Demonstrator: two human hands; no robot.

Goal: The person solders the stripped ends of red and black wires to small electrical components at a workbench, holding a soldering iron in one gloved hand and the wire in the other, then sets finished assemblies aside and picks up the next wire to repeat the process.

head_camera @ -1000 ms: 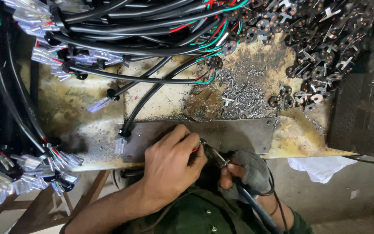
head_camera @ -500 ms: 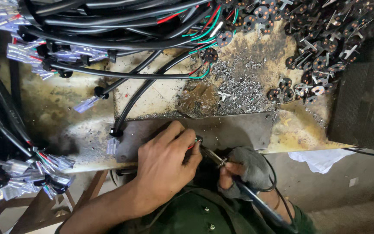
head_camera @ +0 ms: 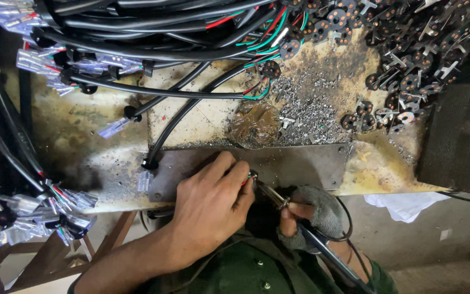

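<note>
My left hand (head_camera: 211, 202) rests on the front edge of a grey metal plate (head_camera: 300, 163) and pinches a small round connector piece with red and green wires (head_camera: 250, 176) between thumb and fingers. My right hand (head_camera: 312, 214), in a grey fingerless glove, grips a soldering iron (head_camera: 278, 198) whose tip touches that piece. The iron's black handle and cord run down to the lower right.
Bundles of black cables (head_camera: 153, 32) with clear plastic terminals (head_camera: 33, 60) cover the back and left of the stained bench. A heap of round black connector discs (head_camera: 409, 60) lies at the back right. Solder scraps (head_camera: 305, 109) litter the middle. A white rag (head_camera: 403, 206) hangs below.
The view has shifted slightly. Both hands stay in place, with the iron tip held at the piece in my left fingers.
</note>
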